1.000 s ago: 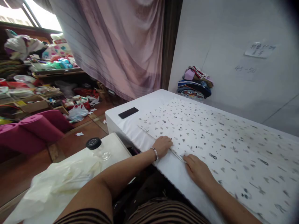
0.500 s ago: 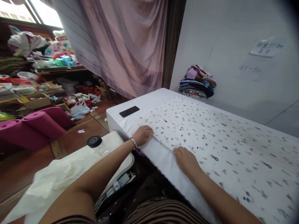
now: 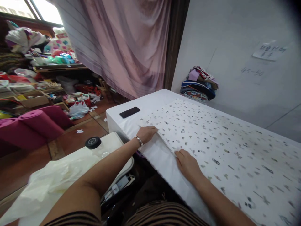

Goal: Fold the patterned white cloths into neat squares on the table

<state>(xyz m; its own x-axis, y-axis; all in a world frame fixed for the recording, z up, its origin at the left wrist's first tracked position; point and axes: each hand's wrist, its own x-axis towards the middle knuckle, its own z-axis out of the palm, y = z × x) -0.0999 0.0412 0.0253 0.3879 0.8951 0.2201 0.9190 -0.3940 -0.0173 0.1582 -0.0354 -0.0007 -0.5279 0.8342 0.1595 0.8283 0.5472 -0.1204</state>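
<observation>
A white fabric [image 3: 211, 138] printed with small dark motifs lies spread over the white-covered table [image 3: 122, 124]. My left hand [image 3: 147, 133], with a bracelet at the wrist, pinches the near edge of the fabric close to its left corner. My right hand [image 3: 187, 163] rests fingers-down on the same edge a little further right, holding it against the table. Between the two hands the edge is slightly lifted.
A black phone [image 3: 129, 112] lies near the table's left corner. Folded clothes [image 3: 199, 84] are stacked against the wall at the back. A white side surface [image 3: 113, 147] holds a black-lidded jar [image 3: 93, 143] and a plastic bag [image 3: 58, 179]. Pink rolls [image 3: 30, 127] and clutter cover the floor at left.
My left hand slid left along the fabric edge, from beside my right hand to near the left corner. My right hand shifted slightly left. The edge between them has lifted a little.
</observation>
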